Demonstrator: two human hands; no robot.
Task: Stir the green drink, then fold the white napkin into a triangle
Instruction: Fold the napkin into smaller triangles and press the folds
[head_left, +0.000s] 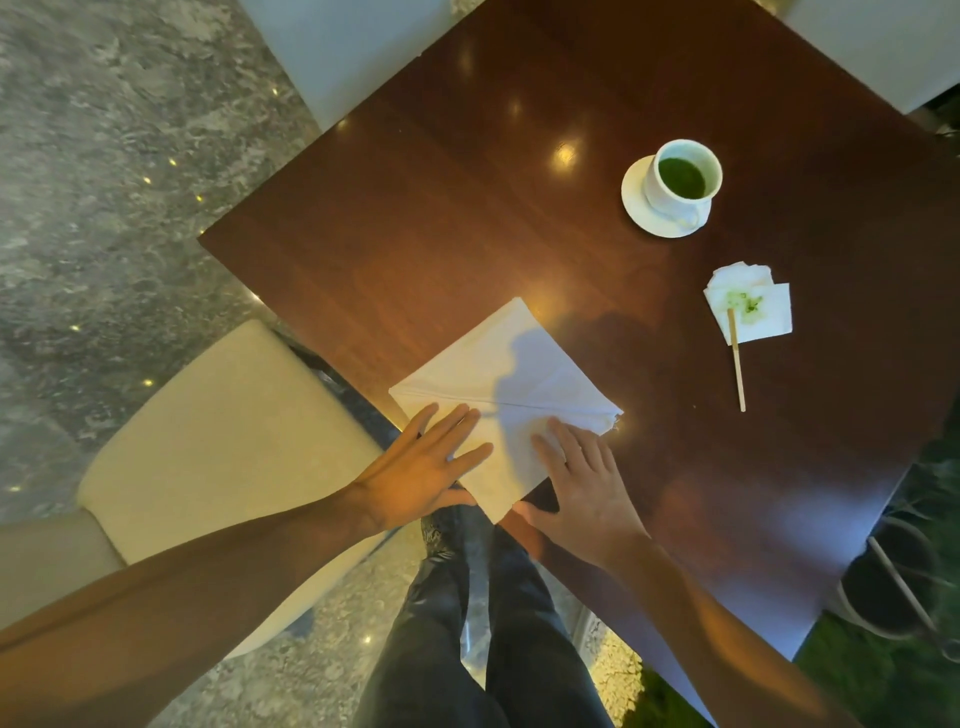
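With the white napkin (498, 395) only pressed flat under an open left hand (421, 467) and right hand (582, 478), nothing gripped, the crease could easily get skewed if it's slid across that glossy table (415, 218).

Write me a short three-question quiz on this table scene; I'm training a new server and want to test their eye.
1. True or false: the stirrer stands in the cup.
2. What does the stirrer's upper end rest on: A) the saucer, B) the stained tissue, C) the napkin?
3. Fill in: both the left hand and the right hand lie flat on the ____.

Key: 1 false, it lies on the table; 2 B; 3 napkin.
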